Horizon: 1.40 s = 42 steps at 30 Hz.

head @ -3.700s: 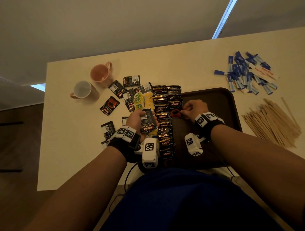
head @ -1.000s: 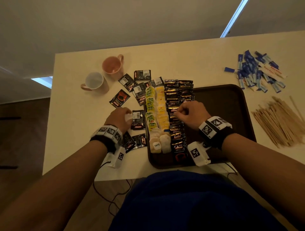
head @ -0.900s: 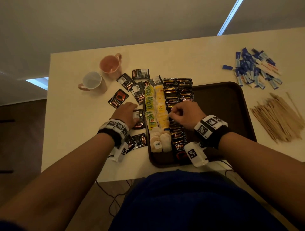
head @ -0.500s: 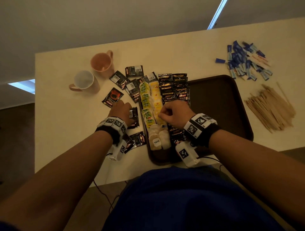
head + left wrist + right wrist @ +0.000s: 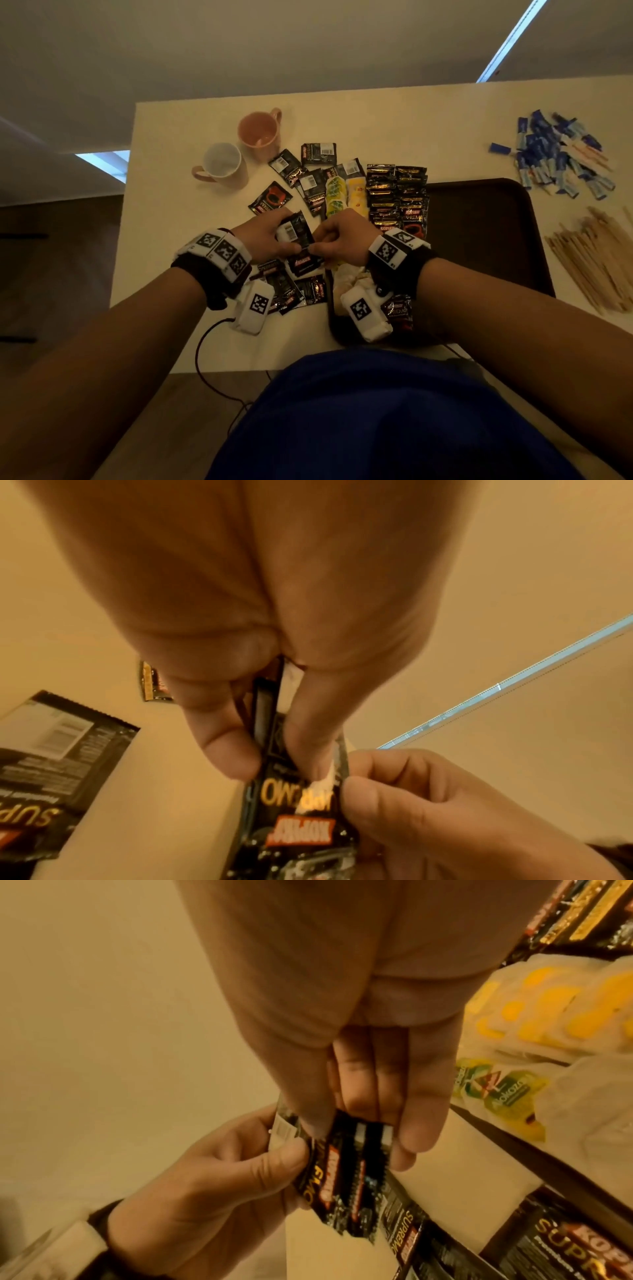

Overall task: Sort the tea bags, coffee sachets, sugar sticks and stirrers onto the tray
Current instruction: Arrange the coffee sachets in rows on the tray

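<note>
The tabletop (image 5: 171, 274) and dark tray (image 5: 479, 222) are seen whole only from the head view. At frame centre, a small stack of coffee sachets (image 5: 296, 236) is pinched by both the left hand (image 5: 263, 236) and the right hand (image 5: 342, 240). Thumb-and-finger grips are revealed only by the wrist views.

Tray (image 5: 486, 219) lies centre-right on the table (image 5: 191, 274); mugs (image 5: 222, 164) behind-left, stirrers (image 5: 596, 253) right.
</note>
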Each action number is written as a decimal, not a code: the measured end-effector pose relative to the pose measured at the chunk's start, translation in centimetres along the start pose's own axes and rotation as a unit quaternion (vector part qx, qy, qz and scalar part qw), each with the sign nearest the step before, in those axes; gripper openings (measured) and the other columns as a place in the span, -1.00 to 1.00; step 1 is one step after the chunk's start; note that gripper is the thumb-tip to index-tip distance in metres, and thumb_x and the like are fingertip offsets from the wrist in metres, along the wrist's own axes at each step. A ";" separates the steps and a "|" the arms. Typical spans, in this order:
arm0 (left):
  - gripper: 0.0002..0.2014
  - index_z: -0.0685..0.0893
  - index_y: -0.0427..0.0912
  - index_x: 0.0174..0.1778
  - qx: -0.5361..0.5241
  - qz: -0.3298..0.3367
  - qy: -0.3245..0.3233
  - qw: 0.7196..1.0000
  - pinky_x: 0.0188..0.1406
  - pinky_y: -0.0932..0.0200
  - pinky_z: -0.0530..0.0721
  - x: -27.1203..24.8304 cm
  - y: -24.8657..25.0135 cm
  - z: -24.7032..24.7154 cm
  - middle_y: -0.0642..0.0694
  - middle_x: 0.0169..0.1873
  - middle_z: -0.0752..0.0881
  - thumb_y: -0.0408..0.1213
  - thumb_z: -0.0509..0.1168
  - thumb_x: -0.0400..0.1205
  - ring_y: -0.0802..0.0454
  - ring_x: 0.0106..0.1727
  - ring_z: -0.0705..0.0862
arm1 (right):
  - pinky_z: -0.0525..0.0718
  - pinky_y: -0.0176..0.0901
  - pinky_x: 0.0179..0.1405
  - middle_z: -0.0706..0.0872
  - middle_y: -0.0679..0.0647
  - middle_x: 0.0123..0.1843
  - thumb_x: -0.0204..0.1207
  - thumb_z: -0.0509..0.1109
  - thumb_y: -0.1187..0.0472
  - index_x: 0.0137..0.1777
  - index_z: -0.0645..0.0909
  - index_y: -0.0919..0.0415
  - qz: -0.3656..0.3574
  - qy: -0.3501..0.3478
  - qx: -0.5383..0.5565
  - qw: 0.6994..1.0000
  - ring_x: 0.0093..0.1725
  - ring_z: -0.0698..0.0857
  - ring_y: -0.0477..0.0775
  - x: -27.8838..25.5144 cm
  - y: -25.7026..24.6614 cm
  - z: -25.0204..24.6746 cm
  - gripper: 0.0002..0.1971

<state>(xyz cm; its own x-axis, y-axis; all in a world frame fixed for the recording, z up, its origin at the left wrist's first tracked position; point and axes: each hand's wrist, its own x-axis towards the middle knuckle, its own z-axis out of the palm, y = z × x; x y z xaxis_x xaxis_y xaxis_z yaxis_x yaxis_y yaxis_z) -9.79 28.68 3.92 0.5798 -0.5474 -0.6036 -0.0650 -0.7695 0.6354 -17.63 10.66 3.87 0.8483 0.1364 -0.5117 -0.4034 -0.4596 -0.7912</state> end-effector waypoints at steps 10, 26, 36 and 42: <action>-0.54 0.54 -0.14 0.43 0.000 -0.095 0.081 0.992 0.20 0.00 0.64 -0.2 -3.4 -0.4 -0.12 0.24 0.62 -0.38 0.41 0.59 -0.06 0.21 0.64 | 0.70 -0.26 -0.43 0.66 -0.04 -0.43 0.51 0.52 0.23 -0.36 0.59 0.18 0.051 0.028 -0.039 0.998 -0.46 0.69 -0.17 -0.7 2.3 -0.5 -0.75; 0.25 0.01 0.10 0.69 0.371 -0.090 0.019 0.924 0.58 -0.26 0.31 0.0 -8.8 4.9 -0.17 0.68 0.08 0.16 0.67 0.20 -0.25 0.65 0.15 | 0.67 -0.19 -0.31 0.67 -0.02 -0.39 0.51 0.52 0.16 -0.39 0.56 0.07 0.084 0.033 -0.068 0.994 -0.33 0.71 -0.02 -1.8 3.9 -0.7 -0.72; 0.25 -0.01 0.21 0.68 0.333 -0.110 0.033 0.936 0.53 -0.30 0.38 0.5 -7.6 6.1 -0.14 0.66 -0.02 0.45 0.53 0.16 -0.26 0.67 0.07 | 0.60 -0.24 -0.37 0.65 -0.05 -0.41 0.51 0.52 0.14 -0.39 0.57 0.03 0.082 0.034 -0.069 0.994 -0.38 0.65 -0.08 -1.4 4.0 -0.7 -0.73; 0.02 0.08 0.34 0.64 0.309 -0.102 0.039 0.945 0.49 -0.31 0.44 0.7 -6.4 7.1 -0.14 0.65 0.02 0.34 0.50 0.33 -0.29 0.63 0.09 | 0.65 -0.22 -0.26 0.71 -0.03 -0.32 0.51 0.52 0.14 -0.27 0.68 0.12 0.077 0.033 -0.073 0.994 -0.28 0.69 -0.07 -1.4 3.9 -1.0 -0.84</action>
<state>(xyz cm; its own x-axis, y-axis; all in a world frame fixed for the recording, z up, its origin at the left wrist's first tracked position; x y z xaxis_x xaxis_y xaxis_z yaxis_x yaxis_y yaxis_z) -14.68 30.89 -4.00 0.6876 -0.3588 -0.6312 -0.3936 -0.9148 0.0912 -19.99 7.78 1.83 0.8030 -0.0005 -0.5960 -0.4797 -0.5941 -0.6458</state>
